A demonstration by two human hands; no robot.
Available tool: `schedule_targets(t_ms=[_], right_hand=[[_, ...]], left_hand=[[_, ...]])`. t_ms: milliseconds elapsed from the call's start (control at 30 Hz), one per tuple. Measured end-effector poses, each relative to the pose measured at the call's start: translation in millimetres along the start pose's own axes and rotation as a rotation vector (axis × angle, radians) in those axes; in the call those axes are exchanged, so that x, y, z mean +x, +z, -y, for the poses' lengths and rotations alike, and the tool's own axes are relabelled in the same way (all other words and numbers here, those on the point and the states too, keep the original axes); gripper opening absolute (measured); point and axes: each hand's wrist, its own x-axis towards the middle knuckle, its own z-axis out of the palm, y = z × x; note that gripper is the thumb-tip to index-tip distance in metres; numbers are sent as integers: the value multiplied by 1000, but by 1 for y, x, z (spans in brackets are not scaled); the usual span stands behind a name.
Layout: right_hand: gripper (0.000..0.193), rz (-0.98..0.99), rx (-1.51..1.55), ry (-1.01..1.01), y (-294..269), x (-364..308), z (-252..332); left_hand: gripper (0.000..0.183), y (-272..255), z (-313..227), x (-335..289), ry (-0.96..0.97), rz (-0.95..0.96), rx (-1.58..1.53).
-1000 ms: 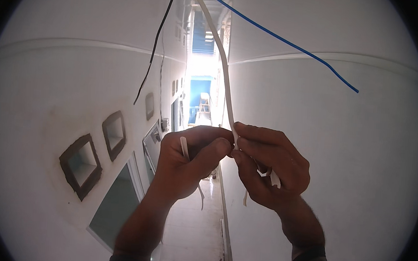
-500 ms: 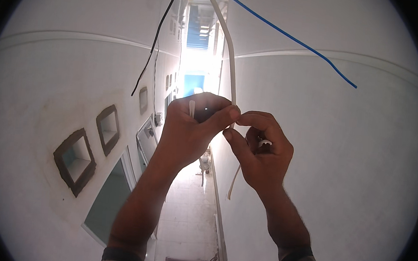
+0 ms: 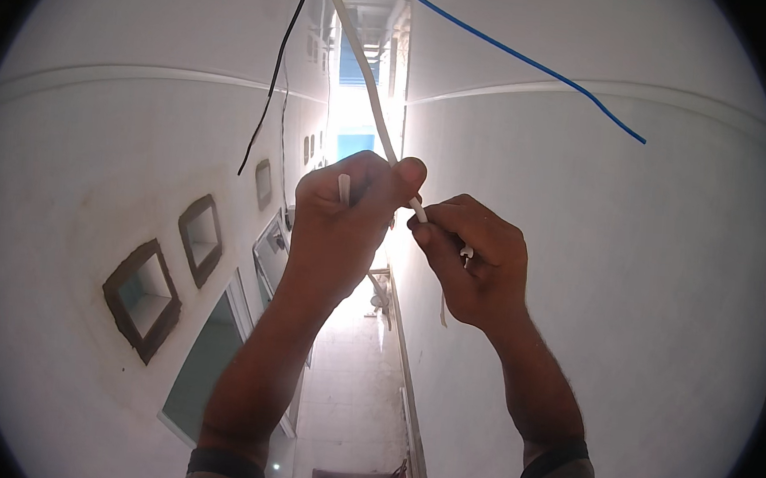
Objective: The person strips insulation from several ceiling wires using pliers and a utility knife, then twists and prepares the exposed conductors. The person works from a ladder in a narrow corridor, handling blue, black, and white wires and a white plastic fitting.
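Note:
A white cable (image 3: 364, 64) comes down from the top and passes through my left hand (image 3: 342, 218), which is closed around it with the thumb pressed along its side. A short white stub (image 3: 344, 188) pokes out of the same fist. Just beyond the left thumb, the cable's lower end shows between my hands. My right hand (image 3: 485, 264) pinches at that end with thumb and forefinger. A small white piece (image 3: 466, 253) lies among its curled fingers, and a thin pale strip (image 3: 444, 311) dangles below; whether they are joined is hidden.
A black wire (image 3: 276, 76) hangs to the left of the cable, a blue wire (image 3: 520, 60) to the right. White walls flank a narrow tiled passage (image 3: 350, 397). Square openings (image 3: 141, 298) with rough grey edges and a door frame (image 3: 241, 305) line the left wall.
Both hands have shifted slightly left, and the left thumb has risen. The cable slants more, its lower end now visible between the hands. Less of the pale strip hangs below the right hand.

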Motion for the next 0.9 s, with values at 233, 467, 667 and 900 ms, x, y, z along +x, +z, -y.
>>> schedule_targets(t_ms=[233,467,667,900], right_hand=[[15,-68,-91,22,1,-5,7],[31,-149,-365,-333,-4,-4,6],[33,-117,-454,-398,-6,-2,10],[35,-20,-514,-442,-19,3,9]], left_hand=[[29,3,-4,-2,5,47,138],[26,10,1,-5,216,-34,222],[24,16,-7,-9,217,-55,309],[12,5,2,-15,155,100,283]])
